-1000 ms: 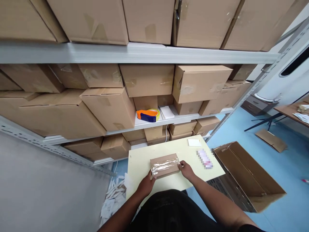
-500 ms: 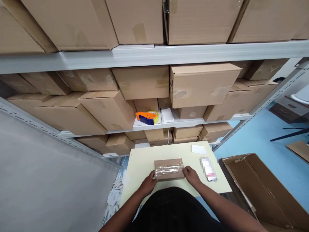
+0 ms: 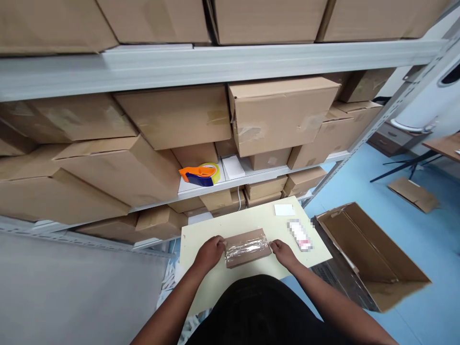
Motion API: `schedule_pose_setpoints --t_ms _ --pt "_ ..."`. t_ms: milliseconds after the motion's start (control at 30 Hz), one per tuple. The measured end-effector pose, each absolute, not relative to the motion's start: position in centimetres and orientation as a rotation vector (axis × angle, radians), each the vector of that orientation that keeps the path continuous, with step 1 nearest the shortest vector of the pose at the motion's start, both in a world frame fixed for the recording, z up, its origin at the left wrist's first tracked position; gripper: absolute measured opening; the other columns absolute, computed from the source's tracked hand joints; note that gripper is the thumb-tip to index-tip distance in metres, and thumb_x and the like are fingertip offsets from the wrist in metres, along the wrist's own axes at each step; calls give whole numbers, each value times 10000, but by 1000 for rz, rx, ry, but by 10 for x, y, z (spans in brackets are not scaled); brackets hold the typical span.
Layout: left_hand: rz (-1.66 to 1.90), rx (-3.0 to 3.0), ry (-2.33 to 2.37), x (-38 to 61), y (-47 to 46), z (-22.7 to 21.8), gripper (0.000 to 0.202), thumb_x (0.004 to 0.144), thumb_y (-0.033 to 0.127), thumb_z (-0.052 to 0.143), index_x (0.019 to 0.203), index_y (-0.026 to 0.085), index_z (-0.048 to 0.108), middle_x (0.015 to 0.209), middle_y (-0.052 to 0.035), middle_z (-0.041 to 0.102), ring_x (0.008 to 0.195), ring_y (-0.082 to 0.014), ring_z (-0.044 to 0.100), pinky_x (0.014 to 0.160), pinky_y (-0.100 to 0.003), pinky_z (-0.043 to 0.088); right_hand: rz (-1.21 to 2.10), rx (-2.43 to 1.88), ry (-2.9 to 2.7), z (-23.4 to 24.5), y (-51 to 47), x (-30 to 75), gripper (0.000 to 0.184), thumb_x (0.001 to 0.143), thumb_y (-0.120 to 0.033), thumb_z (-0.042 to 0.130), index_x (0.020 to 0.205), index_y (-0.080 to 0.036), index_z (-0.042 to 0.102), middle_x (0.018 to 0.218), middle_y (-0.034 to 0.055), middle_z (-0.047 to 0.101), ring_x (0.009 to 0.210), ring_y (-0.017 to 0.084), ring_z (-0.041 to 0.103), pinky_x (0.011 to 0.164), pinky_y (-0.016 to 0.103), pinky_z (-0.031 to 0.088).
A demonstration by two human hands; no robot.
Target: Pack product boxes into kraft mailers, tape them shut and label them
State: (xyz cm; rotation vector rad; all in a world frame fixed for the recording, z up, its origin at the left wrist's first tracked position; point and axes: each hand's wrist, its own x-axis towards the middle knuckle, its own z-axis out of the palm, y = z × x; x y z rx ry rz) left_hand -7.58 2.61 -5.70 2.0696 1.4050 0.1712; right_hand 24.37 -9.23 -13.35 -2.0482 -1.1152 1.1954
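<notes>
A small flat cardboard box lies on the pale yellow table, with shiny clear packing tape running lengthwise over its top. My left hand is closed at the box's left end, thumb and fingers pinched by the far corner. At the opposite end, my right hand pinches near the right edge, where the tape reaches. Whether the fingertips grip cardboard or only the tape's ends is too small to see. On the shelf beyond, an orange and dark blue tape dispenser holds a yellowish roll.
The table also bears a white card stack and a blurred-out phone-shaped item. A large open carton stands on the floor at right. Shelves packed with cardboard boxes rise in front; a grey wall is at left.
The view has swung, shifting the shelves left. The small box now sits at a slant, its right end farther away. My left hand has moved up from the box's near-left corner toward its far-left corner.
</notes>
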Motion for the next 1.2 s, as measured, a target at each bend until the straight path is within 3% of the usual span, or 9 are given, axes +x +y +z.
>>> schedule_pose_setpoints --t_ms 233,600,733,900,1200 --pt "32 2379 945 34 76 -53 211 928 285 563 1038 234 736 1096 -53 724 1064 -231 638 920 -320 461 1264 -1992 -970 -150 -117 261 381 898 -575 517 786 -225 616 779 23 691 803 217 671 734 303 466" --pt "-393 2557 702 256 136 -142 240 874 242 630 1090 197 725 1206 -140 665 1180 -318 575 992 -415 466 1485 -1828 -769 -161 -123 313 265 870 -441 576 883 -204 694 847 33 722 794 183 684 706 273 474" --pt "-458 2567 687 285 145 -172 245 848 194 659 1086 173 710 1247 -179 619 1246 -355 509 1050 -466 425 1527 -1814 -765 -160 -124 330 262 889 -425 571 905 -205 711 808 31 721 775 184 673 697 278 463" --pt "-504 2549 714 290 152 -193 277 872 71 536 1071 162 705 1214 -184 610 1220 -331 517 1014 -453 452 1545 -1816 -742 -168 -129 347 253 885 -405 570 907 -199 715 796 30 719 768 187 673 713 290 468" --pt "-569 2495 723 298 164 -203 241 845 119 567 1017 128 736 1119 -211 662 1128 -339 590 974 -458 487 1621 -1772 -601 -174 -127 356 240 835 -407 588 891 -197 689 851 42 724 763 184 675 681 283 461"
